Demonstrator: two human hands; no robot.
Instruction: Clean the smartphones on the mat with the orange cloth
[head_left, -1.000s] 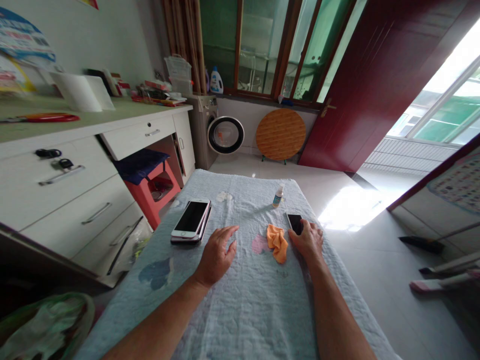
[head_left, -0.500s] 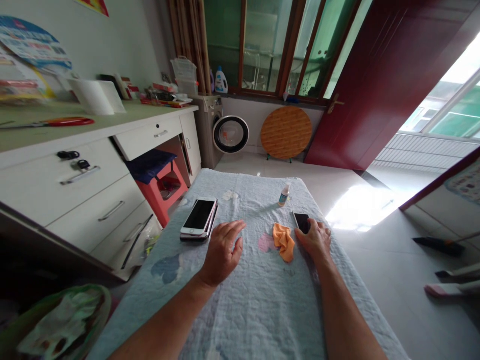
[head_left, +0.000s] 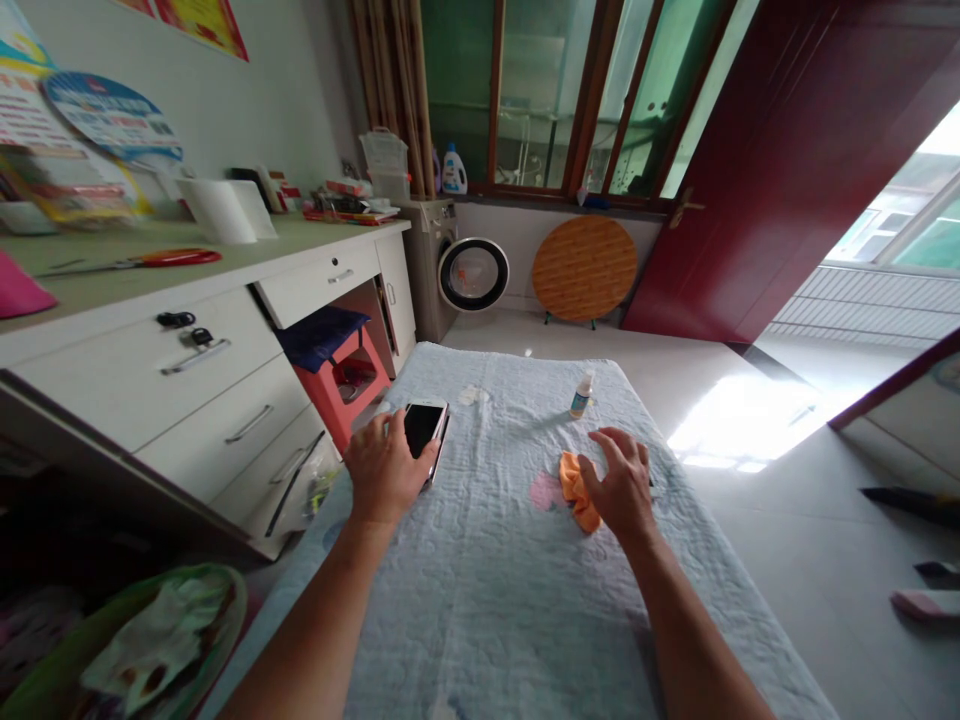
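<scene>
My left hand point(head_left: 384, 468) lies on the near end of a white-edged phone point(head_left: 424, 422), fingers on its left edge and thumb along its right; a second phone seems to lie under it. Fingers spread, my right hand point(head_left: 619, 482) hovers over the right side of an orange cloth point(head_left: 573, 478) and holds nothing. It hides the small dark phone that lay beside the cloth. A small spray bottle point(head_left: 581, 394) stands upright beyond it. All of this rests on a table covered with a pale blue quilted towel point(head_left: 495, 600).
A white desk with drawers point(head_left: 187, 345) runs along the left, red-handled scissors point(head_left: 161, 258) on top and a red stool point(head_left: 341, 372) beneath. Beyond are a washing machine point(head_left: 472, 272), a round wooden tabletop point(head_left: 585, 268) and a red door point(head_left: 750, 160). A green bag point(head_left: 150, 640) sits lower left.
My left hand moved left from the bare towel onto the stacked phones. My right hand left the small dark phone, spread its fingers and shifted over the orange cloth. The camera tilted slightly.
</scene>
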